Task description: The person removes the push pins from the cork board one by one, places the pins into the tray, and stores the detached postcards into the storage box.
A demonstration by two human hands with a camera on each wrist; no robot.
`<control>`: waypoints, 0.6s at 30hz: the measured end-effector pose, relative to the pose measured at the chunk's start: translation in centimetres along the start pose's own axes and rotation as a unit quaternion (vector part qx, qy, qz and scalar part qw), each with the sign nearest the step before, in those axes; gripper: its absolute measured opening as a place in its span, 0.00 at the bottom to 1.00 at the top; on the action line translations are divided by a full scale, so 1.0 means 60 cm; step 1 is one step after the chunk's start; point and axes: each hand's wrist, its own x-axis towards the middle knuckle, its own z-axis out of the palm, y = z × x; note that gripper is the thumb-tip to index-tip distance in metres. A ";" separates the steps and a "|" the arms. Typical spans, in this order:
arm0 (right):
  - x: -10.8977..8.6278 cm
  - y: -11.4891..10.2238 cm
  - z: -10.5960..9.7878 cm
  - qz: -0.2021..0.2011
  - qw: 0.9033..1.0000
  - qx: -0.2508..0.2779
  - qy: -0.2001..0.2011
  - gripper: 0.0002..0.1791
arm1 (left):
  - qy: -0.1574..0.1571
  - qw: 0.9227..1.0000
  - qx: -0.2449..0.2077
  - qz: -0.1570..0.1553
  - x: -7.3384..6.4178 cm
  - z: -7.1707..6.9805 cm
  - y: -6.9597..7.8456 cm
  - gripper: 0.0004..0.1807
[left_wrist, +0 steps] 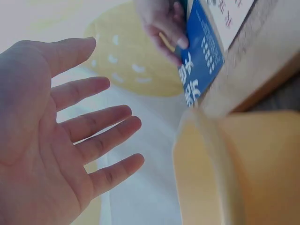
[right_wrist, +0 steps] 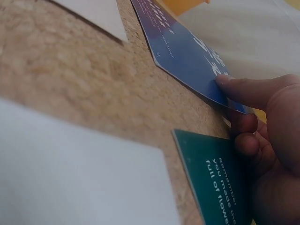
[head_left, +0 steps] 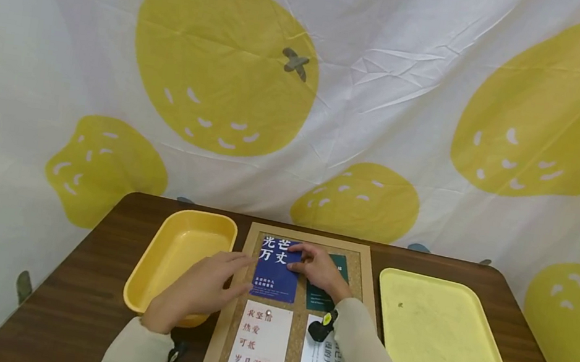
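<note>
Blue card [head_left: 276,274] — long axis near-to-far, top farthest — is clamped in the right grip [head_left: 321,268] (left grip [head_left: 206,282] spread apart).

Curtained tabletop workspace, room type unclear | yellow-fruit-print fabric backdrop [head_left: 378,119]: behind wood-grain table [head_left: 78,281] | wood-framed corkboard [head_left: 297,335]: on table

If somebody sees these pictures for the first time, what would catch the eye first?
Probably the big yellow fruits printed on the white cloth behind the table. Below, the right hand pinches the blue card, upper left on the corkboard; the left hand hovers by the yellow basin.
</note>
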 end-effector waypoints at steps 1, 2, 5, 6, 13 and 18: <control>0.000 0.000 0.000 -0.001 1.000 0.000 0.000 0.19 | 0.007 1.000 -0.001 -0.004 -0.003 -0.003 -0.004 0.29; 0.001 0.001 0.000 -0.002 1.000 0.000 0.000 0.19 | 0.013 1.000 -0.003 -0.008 -0.006 -0.006 -0.007 0.29; 0.001 0.001 0.000 -0.001 1.000 0.001 0.000 0.19 | 0.030 0.999 -0.009 -0.013 -0.014 -0.013 -0.020 0.29; 0.001 0.001 0.000 0.000 1.000 0.001 -0.001 0.19 | 0.033 0.999 -0.009 -0.015 -0.017 -0.015 -0.024 0.29; 0.000 -0.001 -0.001 -0.001 1.000 -0.002 -0.001 0.18 | 0.043 0.999 -0.012 -0.027 -0.035 -0.023 -0.049 0.29; 0.000 0.001 -0.001 0.007 1.000 -0.002 -0.001 0.18 | 0.059 0.998 -0.018 -0.013 -0.043 -0.029 -0.061 0.27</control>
